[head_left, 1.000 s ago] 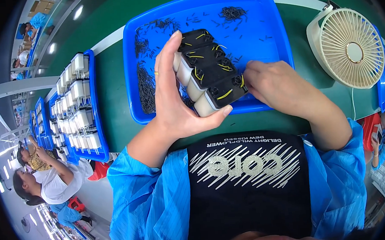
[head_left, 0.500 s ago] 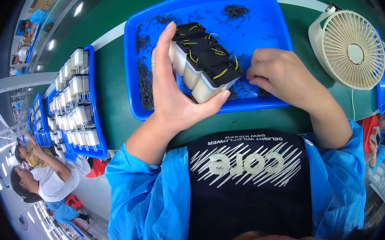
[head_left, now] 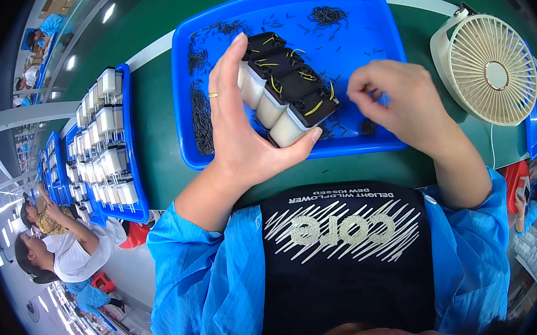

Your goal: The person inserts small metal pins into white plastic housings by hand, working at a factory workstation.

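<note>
My left hand grips a row of several white plastic units with black tops, held tilted over a large blue tray. Its fingers run along the left side and the thumb presses the near end. Short yellow wires stick up from the black tops. To the right of the row my right hand hovers over the tray's right side, apart from the units. Its thumb and index finger are pinched together. Whatever may sit between the fingertips is too small to make out. Small black tube pieces lie in the tray.
The blue tray's rim surrounds both work areas on a green table. A beige fan stands at the right. Blue trays of similar white units stand at the left. Other people sit farther left and at the far right.
My right hand has drawn slightly right, away from the near end of the row, and its fingers have turned. My left hand keeps its grip, with the row shifted very little.
</note>
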Tool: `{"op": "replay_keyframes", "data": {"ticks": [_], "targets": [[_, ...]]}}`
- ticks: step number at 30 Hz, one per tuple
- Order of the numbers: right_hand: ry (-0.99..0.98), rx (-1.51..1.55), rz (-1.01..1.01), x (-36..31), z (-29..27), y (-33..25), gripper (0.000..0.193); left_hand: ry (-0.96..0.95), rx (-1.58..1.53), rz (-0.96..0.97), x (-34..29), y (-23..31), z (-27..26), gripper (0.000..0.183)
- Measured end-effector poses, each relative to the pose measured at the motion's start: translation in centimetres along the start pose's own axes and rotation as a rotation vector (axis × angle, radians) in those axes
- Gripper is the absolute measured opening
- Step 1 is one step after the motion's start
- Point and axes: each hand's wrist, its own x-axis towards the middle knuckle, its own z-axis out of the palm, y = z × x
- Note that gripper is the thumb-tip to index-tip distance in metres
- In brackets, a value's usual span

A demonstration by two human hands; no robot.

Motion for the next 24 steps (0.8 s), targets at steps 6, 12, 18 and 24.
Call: {"op": "replay_keyframes", "data": {"ticks": [6,12,18,24], "targets": [[0.308,0.255,-0.065,-0.3,0.6,-1.1,0.012,-0.005,0.061,0.043,0.0,0.4,0.2,0.11],[0.307,0.299,-0.08,-0.5,0.7,-1.8,0.013,-0.013,0.028,0.038,-0.1,0.4,0.5,0.109],[0.246,0.271,-0.13,-0.5,0.3,-1.7,0.013,-0.037,0.017,0.019,-0.1,0.6,0.4,0.109],[0.177,0.477,-0.023,-0.8,0.7,-1.6,0.01,-0.046,0.001,0.016,-0.1,1.0,0.3,0.109]]}}
